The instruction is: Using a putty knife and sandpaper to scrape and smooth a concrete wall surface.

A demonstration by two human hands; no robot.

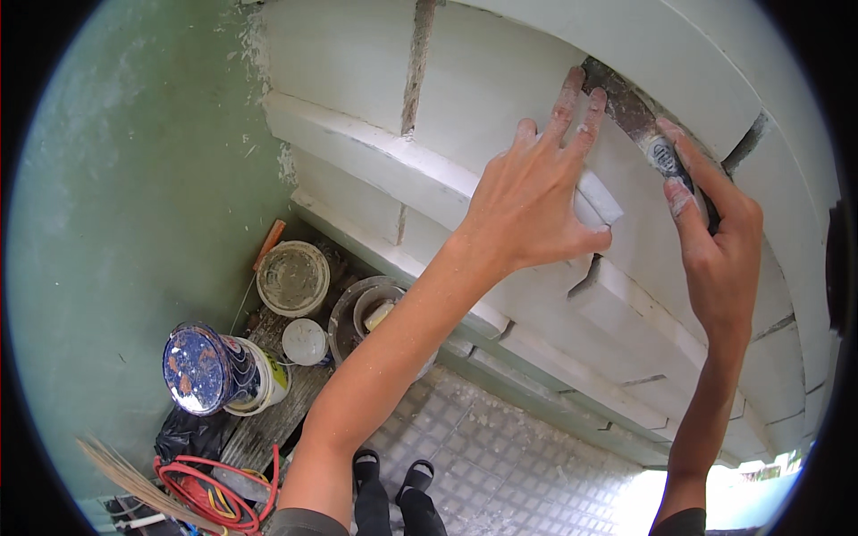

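Note:
Up on the white panelled wall (500, 71), a putty knife lies with its worn dark blade (629, 109) along the curved upper edge. My right hand (728, 241) is closed round its dark handle, thumb and forefinger near the blade. My left hand (527, 196) is open, fingers spread, with two fingertips touching the blade's far end. Whitish dust coats the fingertips of both hands. Beside the left palm shows a white, sharp-edged piece (599, 196); whether it belongs to the wall or lies under the hand, I cannot tell.
Dark joints cut the wall's ledges (375, 143). Below left, against a green wall (125, 205), stand a blue-lidded paint bucket (197, 368), a round tub (293, 277) and a small white pot (305, 341). A red hose (192, 473) and a straw broom (134, 473) lie lower. My feet stand on tiles (483, 447).

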